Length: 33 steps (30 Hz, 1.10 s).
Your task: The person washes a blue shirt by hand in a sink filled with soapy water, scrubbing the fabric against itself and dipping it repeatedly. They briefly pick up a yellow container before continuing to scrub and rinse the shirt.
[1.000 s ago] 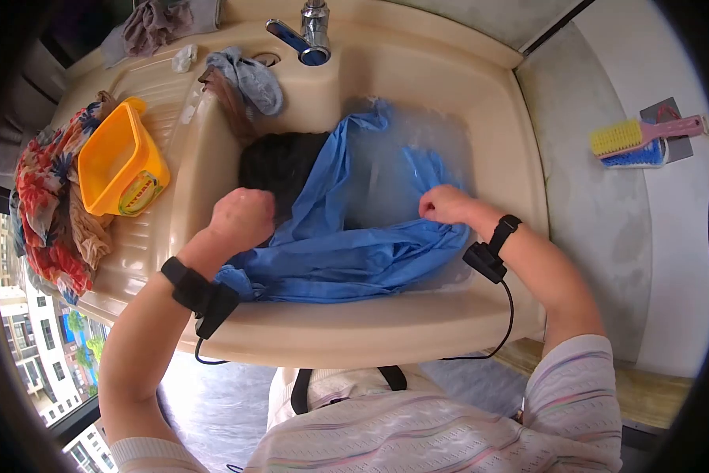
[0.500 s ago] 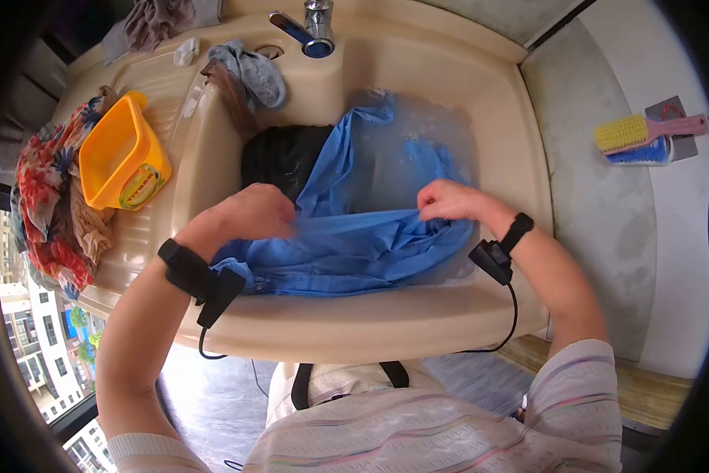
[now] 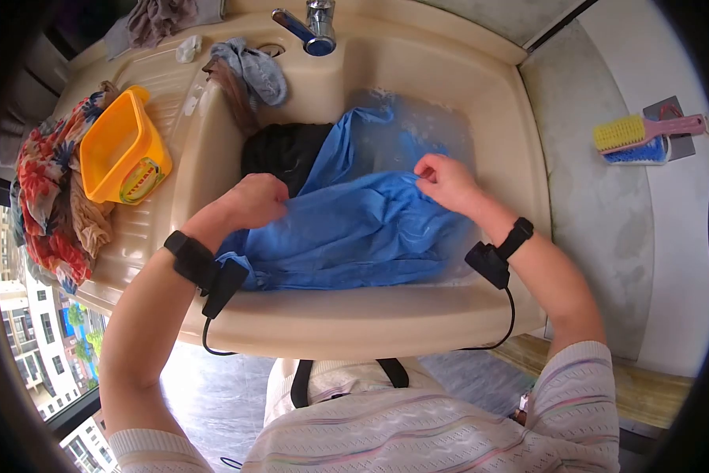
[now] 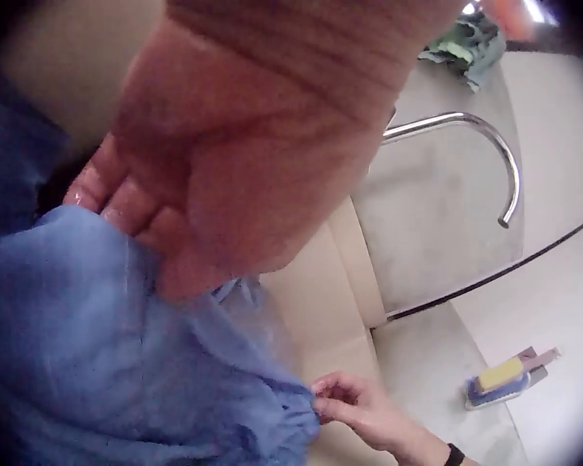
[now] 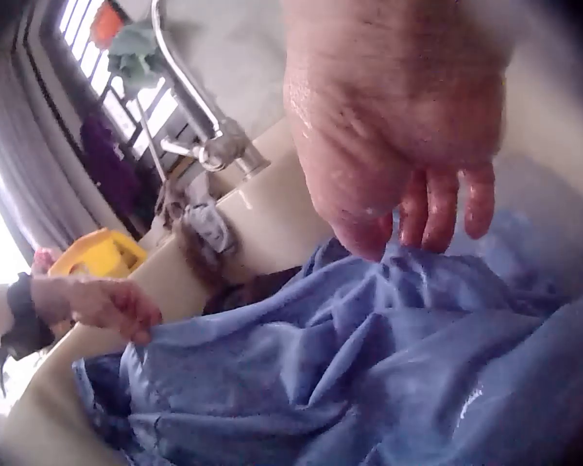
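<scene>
A wet blue cloth garment [image 3: 346, 236] is stretched between both hands over the sink [image 3: 370, 319], its lower folds down in cloudy water. My left hand [image 3: 256, 201] pinches its edge on the left, with thumb and fingers closed on the fabric in the left wrist view. On the other side my right hand [image 3: 447, 183] pinches the upper edge between thumb and fingertips, and the cloth [image 5: 350, 349] hangs from there in creases. A strip of blue fabric trails toward the back of the basin. Dark cloth [image 3: 287, 154] lies in the water beyond my left hand.
A yellow plastic basket [image 3: 122, 154] stands on the ribbed drainboard beside a heap of patterned clothes [image 3: 43, 189]. Grey socks [image 3: 252, 71] drape over the sink's divider near the faucet [image 3: 320, 27]. At the right, a yellow-bristled brush [image 3: 622, 134] lies with a blue one.
Both hands have taken hold of the blue garment's edge and lifted it, spreading it wider above the water. My right hand has risen toward the back; the left first shifted right, then slightly back.
</scene>
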{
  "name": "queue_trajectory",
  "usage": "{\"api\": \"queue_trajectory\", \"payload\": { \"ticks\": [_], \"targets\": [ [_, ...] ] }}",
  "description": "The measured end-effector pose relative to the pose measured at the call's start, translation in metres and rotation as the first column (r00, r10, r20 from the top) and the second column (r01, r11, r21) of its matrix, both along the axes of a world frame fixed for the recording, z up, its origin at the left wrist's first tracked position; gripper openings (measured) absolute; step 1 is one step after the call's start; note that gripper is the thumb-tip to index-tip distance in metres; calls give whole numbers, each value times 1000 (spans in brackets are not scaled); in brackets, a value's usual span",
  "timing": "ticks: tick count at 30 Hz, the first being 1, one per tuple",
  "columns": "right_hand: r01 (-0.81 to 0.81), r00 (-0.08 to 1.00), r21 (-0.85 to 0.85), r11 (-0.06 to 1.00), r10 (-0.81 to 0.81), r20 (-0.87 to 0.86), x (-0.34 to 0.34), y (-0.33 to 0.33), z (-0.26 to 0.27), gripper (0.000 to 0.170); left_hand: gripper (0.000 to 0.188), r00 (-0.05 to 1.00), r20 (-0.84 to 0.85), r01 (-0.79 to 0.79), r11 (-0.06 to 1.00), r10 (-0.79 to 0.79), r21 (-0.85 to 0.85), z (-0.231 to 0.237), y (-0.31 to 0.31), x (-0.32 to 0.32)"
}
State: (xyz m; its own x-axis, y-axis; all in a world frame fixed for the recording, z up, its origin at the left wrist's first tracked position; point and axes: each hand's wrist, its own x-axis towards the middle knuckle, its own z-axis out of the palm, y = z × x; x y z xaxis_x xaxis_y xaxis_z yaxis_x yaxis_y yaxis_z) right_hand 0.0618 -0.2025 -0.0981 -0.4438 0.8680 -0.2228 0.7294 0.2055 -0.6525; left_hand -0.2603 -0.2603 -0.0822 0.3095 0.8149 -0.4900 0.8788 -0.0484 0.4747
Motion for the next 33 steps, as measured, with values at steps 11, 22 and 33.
{"api": "queue_trajectory", "payload": {
  "ticks": [11,22,33],
  "targets": [
    [-621,466,-453,639,766,442,-92,-69,-40,25,20,1000,18,-15,988,13,155,12,1,13],
    [-653,666,-479,587,746,6,-66,-54,10,17,21,929,-102,357,934,-356,-15,8,-18,46],
    [-620,723,-462,634,691,-22,-39,-49,27,15,24,858,-238,399,883,-455,-248,-5,-20,60]
  ]
}}
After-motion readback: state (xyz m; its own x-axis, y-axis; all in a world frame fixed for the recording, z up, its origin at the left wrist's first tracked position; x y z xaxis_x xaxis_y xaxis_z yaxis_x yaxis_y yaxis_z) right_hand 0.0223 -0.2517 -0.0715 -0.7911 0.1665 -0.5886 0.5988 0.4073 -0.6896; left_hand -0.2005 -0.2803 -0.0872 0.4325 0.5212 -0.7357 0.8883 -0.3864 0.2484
